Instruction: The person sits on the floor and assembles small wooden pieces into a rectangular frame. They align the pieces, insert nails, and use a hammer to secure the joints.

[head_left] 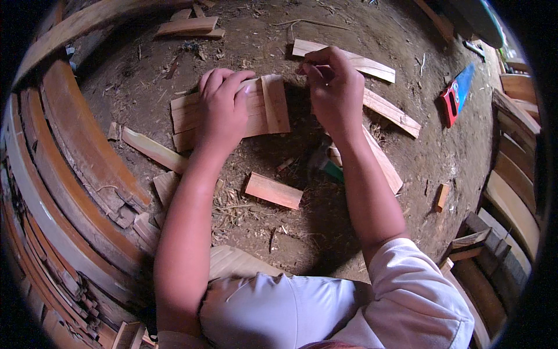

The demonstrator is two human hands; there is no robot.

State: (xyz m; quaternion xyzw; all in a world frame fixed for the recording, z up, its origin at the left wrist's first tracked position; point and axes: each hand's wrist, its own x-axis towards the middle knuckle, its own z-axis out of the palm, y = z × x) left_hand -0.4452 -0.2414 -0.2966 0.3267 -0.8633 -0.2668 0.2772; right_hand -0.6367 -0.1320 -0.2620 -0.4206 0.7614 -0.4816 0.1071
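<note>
A small panel of pale wooden slats (186,116) lies on the dirt floor in front of me, with a cross strip (271,104) over its right part. My left hand (224,107) is bent over the panel, its fingers curling at the far edge and holding it. To the right of the panel, my right hand (336,87) is raised, thumb and fingers pinched together. Whatever it holds, if anything, is too small to make out. Beyond and beside that hand lie loose slats, one far (372,67) and one nearer (392,113).
A handsaw (453,99) with a red handle and blue blade lies at the right. Partly behind my right forearm is a green object (332,170). A short wood block (273,191) lies near me. Stacked boards (87,134) line the left; more timber (511,203) stands right.
</note>
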